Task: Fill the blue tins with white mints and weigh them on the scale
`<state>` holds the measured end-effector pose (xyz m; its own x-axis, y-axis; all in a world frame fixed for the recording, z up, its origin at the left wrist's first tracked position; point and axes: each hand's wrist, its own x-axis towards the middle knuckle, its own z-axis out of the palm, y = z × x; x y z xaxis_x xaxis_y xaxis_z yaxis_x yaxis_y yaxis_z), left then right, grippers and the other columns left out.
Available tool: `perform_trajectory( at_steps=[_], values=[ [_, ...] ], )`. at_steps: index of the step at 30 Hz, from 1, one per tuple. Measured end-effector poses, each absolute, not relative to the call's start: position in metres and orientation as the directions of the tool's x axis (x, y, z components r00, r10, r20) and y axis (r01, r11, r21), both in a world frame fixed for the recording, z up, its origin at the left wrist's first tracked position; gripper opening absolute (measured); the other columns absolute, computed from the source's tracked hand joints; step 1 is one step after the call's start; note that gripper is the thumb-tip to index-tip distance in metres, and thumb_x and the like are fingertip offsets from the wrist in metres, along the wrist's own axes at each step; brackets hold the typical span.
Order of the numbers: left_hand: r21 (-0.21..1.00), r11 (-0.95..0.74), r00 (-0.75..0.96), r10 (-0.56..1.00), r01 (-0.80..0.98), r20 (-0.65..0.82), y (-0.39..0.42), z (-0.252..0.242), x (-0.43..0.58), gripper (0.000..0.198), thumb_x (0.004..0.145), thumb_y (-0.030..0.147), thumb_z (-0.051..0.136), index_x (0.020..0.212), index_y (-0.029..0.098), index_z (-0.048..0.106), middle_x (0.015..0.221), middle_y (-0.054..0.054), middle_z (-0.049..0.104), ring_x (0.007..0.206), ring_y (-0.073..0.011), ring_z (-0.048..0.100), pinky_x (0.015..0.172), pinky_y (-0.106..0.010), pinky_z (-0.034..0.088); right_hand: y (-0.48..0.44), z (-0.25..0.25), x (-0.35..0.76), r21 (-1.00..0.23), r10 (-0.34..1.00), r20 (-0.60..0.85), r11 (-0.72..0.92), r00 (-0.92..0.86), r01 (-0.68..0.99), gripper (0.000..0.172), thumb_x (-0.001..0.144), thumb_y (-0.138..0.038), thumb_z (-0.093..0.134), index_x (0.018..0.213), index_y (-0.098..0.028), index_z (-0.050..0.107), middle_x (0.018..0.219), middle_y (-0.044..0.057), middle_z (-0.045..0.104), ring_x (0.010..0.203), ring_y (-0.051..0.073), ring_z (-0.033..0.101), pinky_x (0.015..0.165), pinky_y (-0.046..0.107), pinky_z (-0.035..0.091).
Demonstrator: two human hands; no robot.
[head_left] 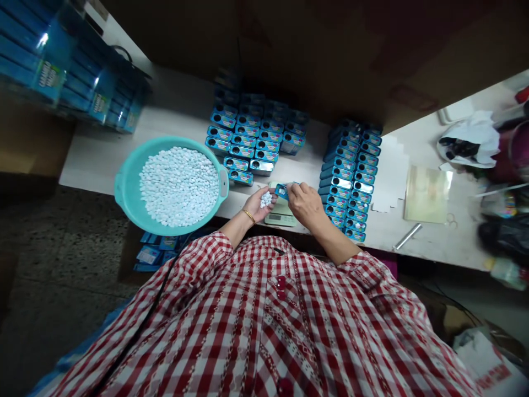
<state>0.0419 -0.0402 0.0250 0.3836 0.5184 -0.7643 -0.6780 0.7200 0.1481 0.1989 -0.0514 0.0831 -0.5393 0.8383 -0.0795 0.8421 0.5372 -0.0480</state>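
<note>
My left hand [256,209] is cupped palm-up around a small heap of white candies [266,199]. In my right hand [306,204] is a small blue tin [281,191], tilted close to the left fingertips, with some white candies showing at its opening. Beneath both hands lies a pale green scale [281,219], partly covered by them. To the left stands a turquoise basin [123,187] holding many more white candies [179,184].
Blue tins [242,151] stand in rows behind my hands. More packed tins [336,191] line up on the right. Wrapped blue packs [49,74] are stacked at far left. A metal rod [407,236] and a yellowish sheet [427,194] lie on the right of the table.
</note>
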Motion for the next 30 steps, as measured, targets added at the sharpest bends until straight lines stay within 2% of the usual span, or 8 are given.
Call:
perform_trajectory(
  at_steps=[5, 9, 13, 17, 22, 26, 28, 30],
  values=[
    [0.126, 0.711, 0.378, 0.505, -0.692, -0.776, -0.038, 0.024, 0.047, 0.022, 0.09, 0.02, 0.043, 0.075, 0.012, 0.057, 0.054, -0.001, 0.055, 0.044, -0.008, 0.051, 0.035, -0.015, 0.032, -0.055, 0.093, 0.199, -0.118, 0.845, -0.055, 0.523, -0.532, 0.844, 0.037, 0.093, -0.014, 0.031, 0.125, -0.013, 0.049, 0.096, 0.013, 0.057, 0.087, 0.025, 0.046, 0.068, 0.038, 0.034],
    [0.117, 0.718, 0.387, 0.496, -0.686, -0.778, -0.036, 0.025, 0.05, 0.023, 0.09, 0.02, 0.043, 0.074, 0.012, 0.057, 0.055, -0.001, 0.055, 0.043, -0.008, 0.051, 0.035, -0.015, 0.032, -0.054, 0.096, 0.198, -0.132, 0.833, -0.104, 0.53, -0.544, 0.837, 0.038, 0.093, -0.013, 0.028, 0.122, -0.011, 0.051, 0.094, 0.015, 0.058, 0.088, 0.025, 0.046, 0.068, 0.038, 0.034],
    [0.127, 0.733, 0.403, 0.499, -0.668, -0.767, -0.034, 0.025, 0.05, 0.025, 0.09, 0.022, 0.043, 0.073, 0.012, 0.057, 0.056, -0.003, 0.054, 0.046, -0.008, 0.051, 0.036, -0.014, 0.033, -0.044, 0.081, 0.209, -0.131, 0.867, -0.126, 0.468, -0.483, 0.874, 0.034, 0.09, -0.018, 0.04, 0.12, -0.012, 0.054, 0.097, 0.014, 0.057, 0.089, 0.026, 0.046, 0.069, 0.037, 0.038],
    [0.163, 0.72, 0.367, 0.519, -0.675, -0.772, -0.03, 0.024, 0.044, 0.024, 0.09, 0.02, 0.044, 0.073, 0.01, 0.058, 0.06, -0.005, 0.056, 0.048, -0.0068, 0.051, 0.038, -0.013, 0.033, -0.029, 0.059, 0.227, -0.239, 0.934, -0.04, 0.336, -0.355, 0.911, 0.035, 0.085, -0.032, 0.052, 0.117, -0.016, 0.057, 0.099, 0.011, 0.057, 0.091, 0.025, 0.048, 0.072, 0.035, 0.042],
    [0.201, 0.691, 0.31, 0.539, -0.694, -0.783, -0.029, 0.028, 0.031, 0.023, 0.09, 0.016, 0.042, 0.077, 0.009, 0.06, 0.062, -0.005, 0.057, 0.049, -0.0066, 0.051, 0.037, -0.012, 0.033, 0.015, 0.021, 0.236, -0.319, 0.975, 0.073, 0.223, -0.211, 0.921, 0.033, 0.083, -0.033, 0.053, 0.112, -0.017, 0.059, 0.097, 0.01, 0.058, 0.091, 0.025, 0.05, 0.078, 0.035, 0.044],
    [0.199, 0.659, 0.289, 0.554, -0.725, -0.781, -0.028, 0.034, 0.024, 0.02, 0.089, 0.016, 0.044, 0.08, 0.009, 0.06, 0.063, -0.004, 0.056, 0.05, -0.0068, 0.051, 0.038, -0.012, 0.034, 0.061, -0.007, 0.233, -0.307, 0.991, 0.014, 0.128, -0.13, 0.943, 0.036, 0.083, -0.028, 0.052, 0.116, -0.016, 0.058, 0.107, 0.012, 0.059, 0.098, 0.026, 0.05, 0.082, 0.037, 0.045],
    [0.193, 0.65, 0.295, 0.563, -0.735, -0.772, -0.026, 0.036, 0.022, 0.019, 0.089, 0.016, 0.044, 0.082, 0.009, 0.06, 0.065, -0.005, 0.057, 0.052, -0.0071, 0.053, 0.04, -0.013, 0.037, 0.072, -0.014, 0.231, -0.333, 0.995, -0.015, 0.092, -0.103, 0.938, 0.039, 0.083, -0.024, 0.051, 0.12, -0.015, 0.056, 0.115, 0.014, 0.058, 0.104, 0.027, 0.049, 0.086, 0.039, 0.045],
    [0.193, 0.649, 0.306, 0.573, -0.736, -0.761, -0.024, 0.036, 0.022, 0.02, 0.089, 0.016, 0.043, 0.083, 0.008, 0.06, 0.067, -0.006, 0.058, 0.054, -0.0076, 0.054, 0.042, -0.013, 0.039, 0.069, -0.013, 0.228, -0.379, 0.995, 0.021, 0.102, -0.101, 0.92, 0.038, 0.085, -0.024, 0.049, 0.122, -0.015, 0.055, 0.123, 0.014, 0.055, 0.111, 0.027, 0.047, 0.09, 0.041, 0.043]
  ],
)
